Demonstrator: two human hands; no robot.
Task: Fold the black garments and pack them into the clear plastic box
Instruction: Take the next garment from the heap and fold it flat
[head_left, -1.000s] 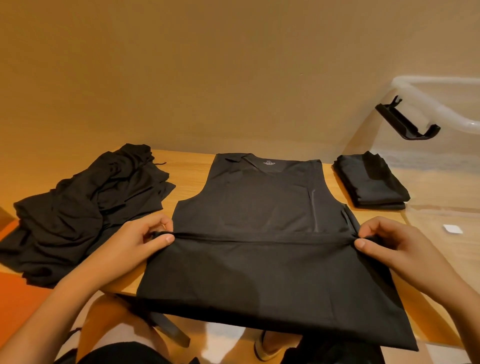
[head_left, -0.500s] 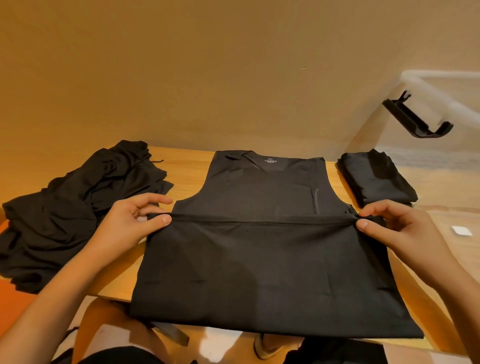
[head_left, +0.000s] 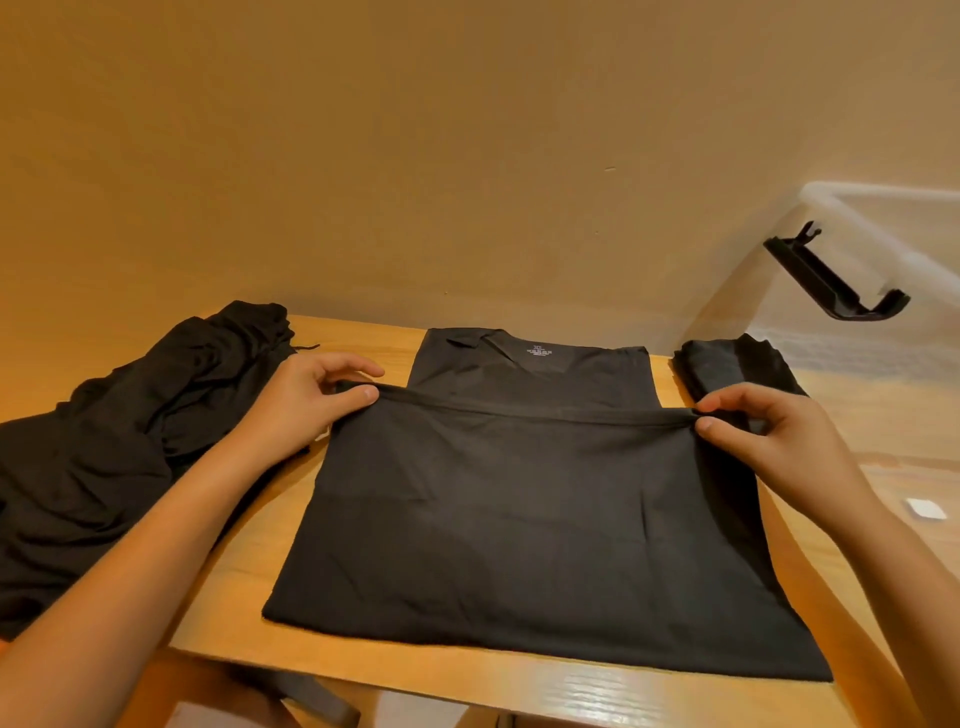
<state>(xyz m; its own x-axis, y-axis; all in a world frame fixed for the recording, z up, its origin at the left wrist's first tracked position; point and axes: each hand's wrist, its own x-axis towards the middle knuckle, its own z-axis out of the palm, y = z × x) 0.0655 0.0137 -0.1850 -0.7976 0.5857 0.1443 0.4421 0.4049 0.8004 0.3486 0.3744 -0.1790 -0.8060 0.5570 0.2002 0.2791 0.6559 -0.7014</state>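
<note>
A plain tan wall (head_left: 467, 156) is seen across the upper half from 9 to 3 o'clock, warmly lit and marked by a small scuff (head_left: 609, 169) toward 1 o'clock. A light wooden table (head_left: 519, 675) is set against it, its near edge lying at 6 o'clock.

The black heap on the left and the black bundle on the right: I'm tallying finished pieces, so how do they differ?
The heap is crumpled and loose; the bundle is folded into a neat, flat rectangle. The heap sprawls wide with ragged edges; the bundle is compact with straight edges. The heap looks like several garments tangled together; the bundle looks like a single piece. Both are plain black fabric.
</note>
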